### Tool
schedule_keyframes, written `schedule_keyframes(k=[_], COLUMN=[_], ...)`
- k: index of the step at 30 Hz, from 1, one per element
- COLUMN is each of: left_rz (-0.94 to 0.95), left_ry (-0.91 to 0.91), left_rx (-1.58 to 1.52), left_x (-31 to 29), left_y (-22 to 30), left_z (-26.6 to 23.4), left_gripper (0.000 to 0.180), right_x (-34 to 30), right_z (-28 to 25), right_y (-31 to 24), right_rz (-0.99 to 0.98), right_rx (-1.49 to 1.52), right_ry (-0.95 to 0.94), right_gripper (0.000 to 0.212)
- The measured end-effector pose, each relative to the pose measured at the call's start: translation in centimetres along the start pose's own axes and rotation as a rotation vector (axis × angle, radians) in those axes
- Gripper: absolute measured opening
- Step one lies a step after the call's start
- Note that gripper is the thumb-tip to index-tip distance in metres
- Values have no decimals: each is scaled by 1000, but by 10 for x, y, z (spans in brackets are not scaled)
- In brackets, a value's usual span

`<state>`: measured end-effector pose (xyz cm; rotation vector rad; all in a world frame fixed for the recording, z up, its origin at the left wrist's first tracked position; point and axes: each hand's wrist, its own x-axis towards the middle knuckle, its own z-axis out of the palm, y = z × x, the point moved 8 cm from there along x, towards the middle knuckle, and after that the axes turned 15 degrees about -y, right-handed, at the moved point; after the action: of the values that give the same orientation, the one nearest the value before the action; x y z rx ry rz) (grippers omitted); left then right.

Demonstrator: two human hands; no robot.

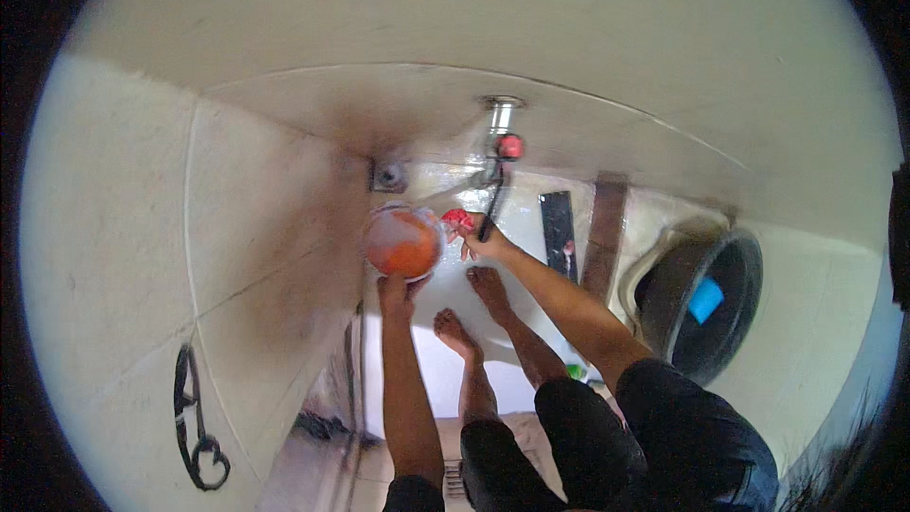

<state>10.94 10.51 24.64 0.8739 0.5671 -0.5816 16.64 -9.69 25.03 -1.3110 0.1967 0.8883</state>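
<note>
My left hand (393,292) grips the near rim of a round orange bowl (409,245) and keeps it off the floor, left of my feet. Whitish foam covers much of the bowl and its edge. Just right of it, my right hand (483,239) is closed on a small red scrubber (457,218), held close to the bowl's rim. Some of that hand's fingers are blurred. Above the right hand hangs a thin dark hose (492,206), which runs down from below the tap and ends near my wrist; I cannot tell whether they touch.
A wall tap (510,146) with a red handle is straight ahead. Near the left corner sits a floor drain (389,176). A dark flat board (558,228) stands to the right. Farther right, a large black tub (745,322) tilts against the wall, with a blue piece (705,300) inside.
</note>
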Motion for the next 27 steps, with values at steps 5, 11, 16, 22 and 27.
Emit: schedule_keyframes(k=[5,11,16,22,27], left_rz=[-4,1,94,337,493], left_ry=[70,203,313,177,508], left_rx=[364,730,1017,1364,1756], left_x=[-3,33,50,64,24], left_y=[39,26,54,68,91], left_z=[-3,-51,-115,-78,-27], left_gripper=[54,46,56,69,68], right_x=[-129,-293,-271,-201,-151], right_z=[-166,-346,-258,-223,-195], right_y=[75,151,84,332,364], right_rz=[270,591,323,617,723], right_rx=[-398,-291,-1030,-627,-543], right_ry=[853,1225,1193,999,990], right_gripper=[29,59,39,36,27])
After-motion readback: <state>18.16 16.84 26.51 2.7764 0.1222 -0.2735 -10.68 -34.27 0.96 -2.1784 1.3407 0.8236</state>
